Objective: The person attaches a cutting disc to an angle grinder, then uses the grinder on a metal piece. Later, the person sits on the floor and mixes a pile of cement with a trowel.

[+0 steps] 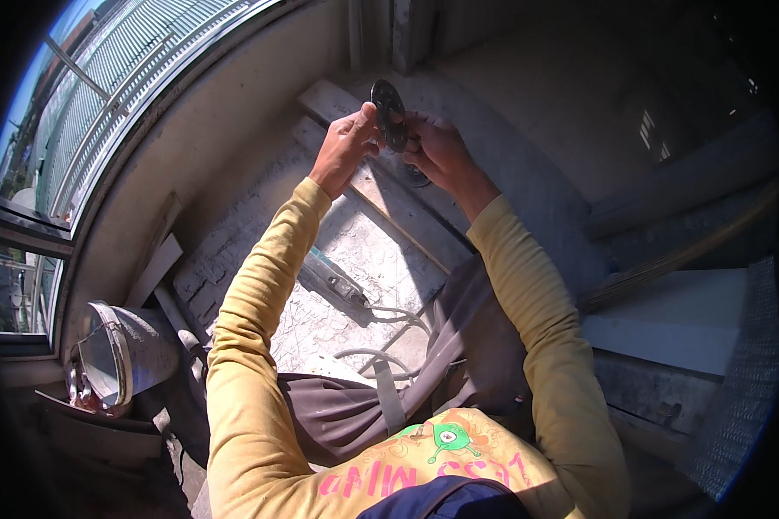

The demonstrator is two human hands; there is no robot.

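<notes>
A black round disc with holes (387, 108) is held up near the top middle, tilted on edge, between my two hands. My left hand (348, 147) grips its left side, thumb raised along it. My right hand (437, 151) has its fingers closed at the disc's right side, partly hidden behind it. A second dark round piece (415, 177) shows just below my right hand, mostly covered. Under my arms a long pale-and-teal tool (346, 290) with a grey cable (407, 318) lies on the dusty white surface.
Long boards (389, 208) lie beneath my hands. At lower left are a dirty bucket (137, 350) and leaning offcuts (160, 264). A window (104, 95) curves along the left wall. A white panel (666, 316) and dark ledge lie at right. My trousered legs are below.
</notes>
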